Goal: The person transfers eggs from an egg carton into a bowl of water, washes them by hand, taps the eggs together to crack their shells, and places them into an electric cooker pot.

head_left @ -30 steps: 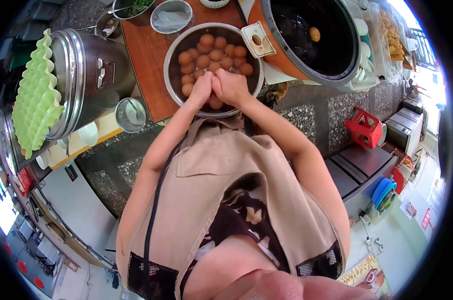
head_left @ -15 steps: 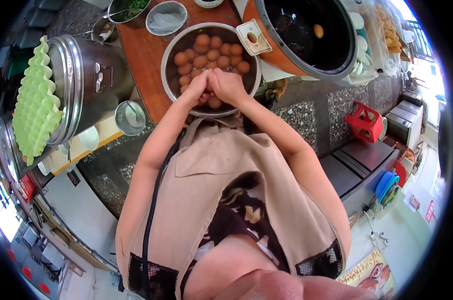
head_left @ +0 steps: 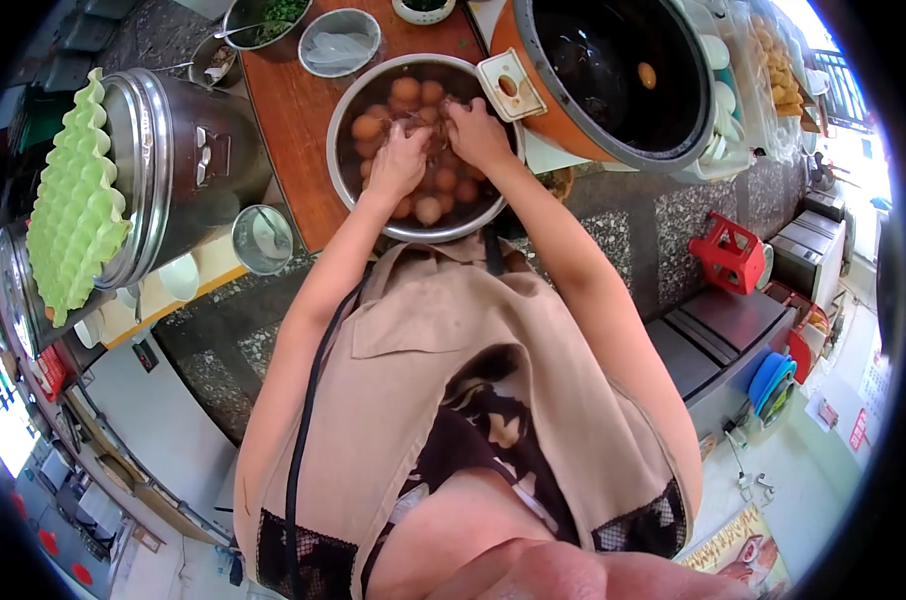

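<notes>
A round metal bowl [head_left: 340, 165] stands at the edge of the brown table, with several brown eggs [head_left: 406, 90] in liquid. My left hand [head_left: 403, 158] is over the bowl's middle, fingers bent down among the eggs; its fingertips are partly hidden. To its right, my right hand [head_left: 476, 132] dips its fingertips into the liquid near the bowl's right side. The two hands are apart. Whether either one grips an egg cannot be made out. One pale egg [head_left: 428, 210] lies near the bowl's front rim.
An orange pot [head_left: 563, 125] with dark inside and one egg [head_left: 647, 76] stands right of the bowl. A plastic-lined bowl [head_left: 341, 44] is behind. Green egg trays [head_left: 73, 205] lean on a steel pot [head_left: 188, 150] at left. A red stool [head_left: 725, 252] is at right.
My hands were together over the front of the bowl; they have separated and moved farther into it. The liquid is now disturbed and the eggs have shifted.
</notes>
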